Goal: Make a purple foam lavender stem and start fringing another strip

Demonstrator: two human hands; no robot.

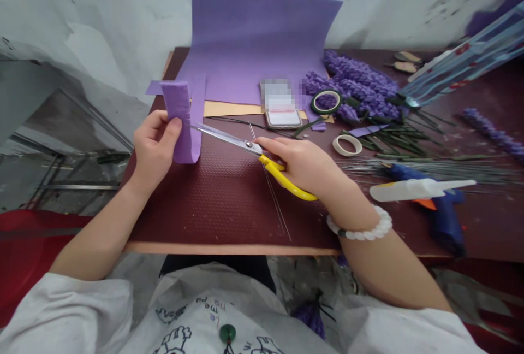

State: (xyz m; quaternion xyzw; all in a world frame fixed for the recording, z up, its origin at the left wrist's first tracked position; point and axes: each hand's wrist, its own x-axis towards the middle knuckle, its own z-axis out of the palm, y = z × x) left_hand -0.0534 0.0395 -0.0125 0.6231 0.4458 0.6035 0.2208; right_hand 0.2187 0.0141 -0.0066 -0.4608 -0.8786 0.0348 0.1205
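My left hand pinches a folded strip of purple crepe paper, holding it upright over the dark red table. My right hand grips yellow-handled scissors. The blades point left and their tips meet the strip's right edge. A white bead bracelet sits on my right wrist.
A large purple paper sheet leans against the wall behind. To the right lie a phone, two tape rolls, purple paper flowers with green stems, thin wires and a blue glue gun.
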